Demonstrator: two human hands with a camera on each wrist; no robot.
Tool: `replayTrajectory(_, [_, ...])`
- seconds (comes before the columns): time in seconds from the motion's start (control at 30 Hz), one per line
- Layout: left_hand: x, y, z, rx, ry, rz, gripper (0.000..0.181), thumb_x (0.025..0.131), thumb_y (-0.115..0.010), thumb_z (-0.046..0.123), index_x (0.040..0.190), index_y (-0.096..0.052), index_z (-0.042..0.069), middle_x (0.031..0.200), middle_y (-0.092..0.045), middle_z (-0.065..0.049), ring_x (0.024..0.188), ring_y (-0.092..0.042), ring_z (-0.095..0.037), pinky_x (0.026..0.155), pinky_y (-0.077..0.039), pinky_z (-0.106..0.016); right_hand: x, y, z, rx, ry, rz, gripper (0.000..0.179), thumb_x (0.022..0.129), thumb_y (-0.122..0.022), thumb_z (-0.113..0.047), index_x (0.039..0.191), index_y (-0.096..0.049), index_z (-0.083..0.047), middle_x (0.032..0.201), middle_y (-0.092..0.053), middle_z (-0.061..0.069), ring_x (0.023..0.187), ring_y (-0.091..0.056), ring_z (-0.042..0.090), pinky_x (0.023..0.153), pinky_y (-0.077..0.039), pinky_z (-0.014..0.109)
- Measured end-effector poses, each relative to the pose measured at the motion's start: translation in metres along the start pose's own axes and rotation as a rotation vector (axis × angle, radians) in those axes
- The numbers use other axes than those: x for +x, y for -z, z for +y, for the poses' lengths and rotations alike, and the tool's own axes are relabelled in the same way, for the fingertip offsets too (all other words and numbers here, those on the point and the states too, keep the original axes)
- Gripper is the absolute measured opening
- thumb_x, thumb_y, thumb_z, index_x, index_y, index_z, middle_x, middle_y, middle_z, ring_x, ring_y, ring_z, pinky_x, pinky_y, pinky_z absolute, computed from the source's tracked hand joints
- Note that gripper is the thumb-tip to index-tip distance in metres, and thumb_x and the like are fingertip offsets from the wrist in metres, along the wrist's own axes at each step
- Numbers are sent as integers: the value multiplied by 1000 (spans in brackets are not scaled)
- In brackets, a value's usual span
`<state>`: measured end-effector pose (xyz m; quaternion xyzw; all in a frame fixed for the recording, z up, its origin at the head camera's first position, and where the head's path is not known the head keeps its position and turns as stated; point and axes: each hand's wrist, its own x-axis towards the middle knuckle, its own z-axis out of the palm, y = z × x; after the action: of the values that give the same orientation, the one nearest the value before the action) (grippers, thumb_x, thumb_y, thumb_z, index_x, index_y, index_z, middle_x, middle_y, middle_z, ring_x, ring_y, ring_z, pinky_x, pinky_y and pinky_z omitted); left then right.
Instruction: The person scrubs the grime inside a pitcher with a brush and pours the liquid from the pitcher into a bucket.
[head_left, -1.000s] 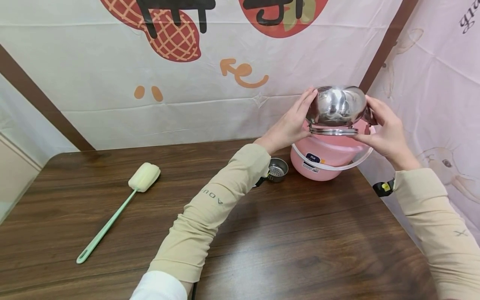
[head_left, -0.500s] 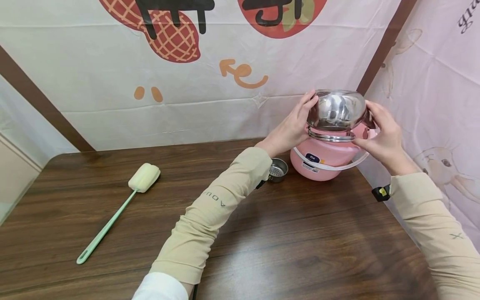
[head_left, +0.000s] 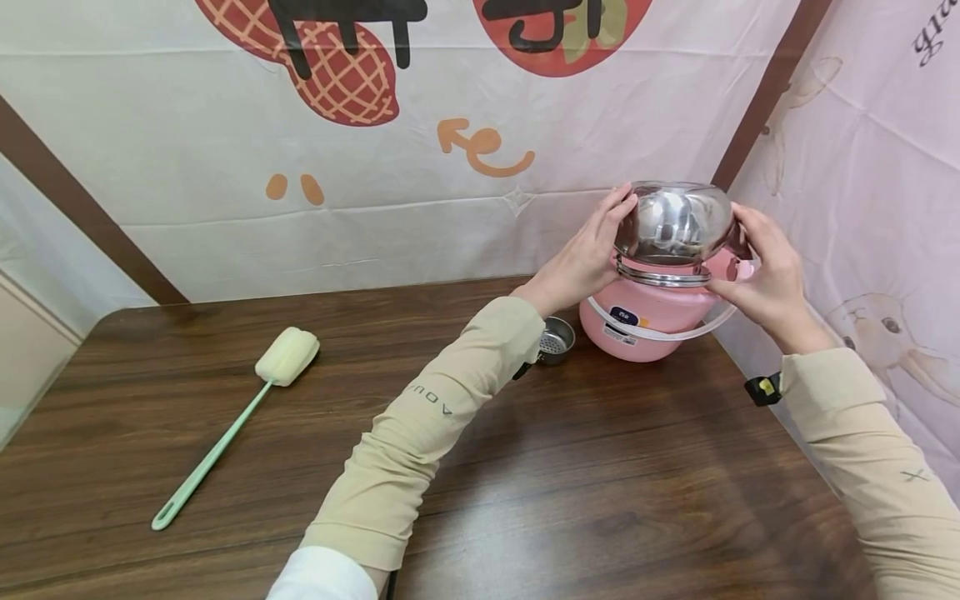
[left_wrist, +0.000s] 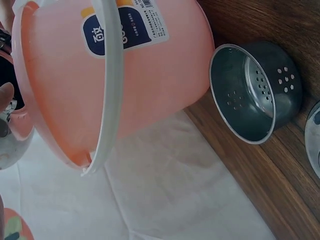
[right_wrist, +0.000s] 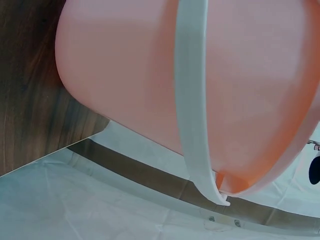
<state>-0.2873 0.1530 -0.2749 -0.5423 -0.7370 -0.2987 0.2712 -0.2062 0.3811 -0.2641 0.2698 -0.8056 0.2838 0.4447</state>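
Observation:
Both hands hold a shiny stainless steel teapot (head_left: 671, 223) tipped over the pink bucket (head_left: 637, 337) at the right back of the table. My left hand (head_left: 581, 258) grips its left side, fingers on the body and thumb low by the rim. On the other side my right hand (head_left: 776, 279) grips it, thumb near the metal rim. The teapot's opening is hidden from the head view. In the left wrist view a perforated metal strainer basket (left_wrist: 257, 92) lies on the table beside the bucket, and only a sliver of the teapot (left_wrist: 7, 147) shows.
A sponge brush (head_left: 287, 357) with a green handle lies on the left of the wooden table (head_left: 600, 483). The bucket's white handle (right_wrist: 192, 95) hangs down its near side. Printed cloth walls (head_left: 420, 242) stand behind and to the right. A round metal piece (left_wrist: 314, 140) sits near the strainer basket.
Both hands have lowered the teapot a little toward the bucket and tilted it slightly. Over the last half second it has barely moved. The brush, strainer basket and bucket stay put.

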Motion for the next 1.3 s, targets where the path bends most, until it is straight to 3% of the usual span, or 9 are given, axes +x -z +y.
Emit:
replayTrajectory(0.1, [2,3,1,-52,14,4,72,77,-62,-5,135,-21,-12,143,-17,-27,137,-13,-26,107,-11,-19,2,2,1,6,-9,-13,74,49,-68,6,122,-50,10,119,-50,31,115,-44,8,94,-32,17])
replayTrajectory(0.3, [8,12,3,-184,91,-19,90,67,-72,-9,139,-17,-7,146,-14,-21,137,-14,-20,100,-25,-14,9,9,5,15,-106,-70,85,45,-71,26,125,-49,7,124,-51,21,106,-45,0,84,-36,11])
replayTrajectory(0.43, [11,17,3,-230,151,-34,96,67,-77,-2,141,-16,-3,148,-15,-18,137,-14,-17,103,-20,-15,16,14,-6,98,-163,-105,86,45,-69,30,125,-50,6,120,-56,5,98,-49,3,80,-40,10])
replayTrajectory(0.6, [14,23,2,-267,242,-54,99,66,-80,7,143,-18,0,148,-20,-14,135,-19,-14,104,-14,-14,20,19,1,194,-263,-150,85,45,-68,32,124,-52,5,111,-56,-10,97,-55,2,82,-42,11])
replayTrajectory(0.73, [12,27,0,-335,301,-43,100,65,-82,10,143,-20,2,147,-24,-13,133,-25,-14,103,-17,-13,23,23,3,246,-362,-187,82,50,-69,30,124,-53,1,110,-58,-11,97,-57,-1,81,-42,10])
replayTrajectory(0.9, [13,30,-2,-551,374,-2,99,62,-82,3,142,-22,0,145,-27,-15,132,-29,-14,99,-24,-11,31,28,-5,292,-440,-209,72,57,-69,25,123,-56,-2,105,-62,-13,93,-59,-3,75,-44,8])
replayTrajectory(1.17, [17,44,-2,-809,544,8,95,63,-78,-6,142,-24,0,141,-35,-11,126,-38,-13,96,-29,-11,39,35,-12,606,-604,-205,61,64,-69,20,120,-58,-1,106,-66,-5,95,-61,3,73,-46,13])
replayTrajectory(1.23, [17,49,-1,-832,602,-7,94,65,-78,-3,142,-25,3,140,-37,-8,124,-41,-10,95,-31,-11,42,36,-16,598,-637,-214,57,66,-69,18,119,-59,-2,104,-66,-5,93,-62,3,73,-47,13])
replayTrajectory(1.3, [16,54,0,-833,642,-20,91,67,-78,1,142,-27,6,138,-40,-5,122,-43,-8,93,-33,-10,45,37,-22,509,-665,-232,55,68,-70,14,118,-61,-6,100,-67,-9,90,-62,1,71,-47,12])
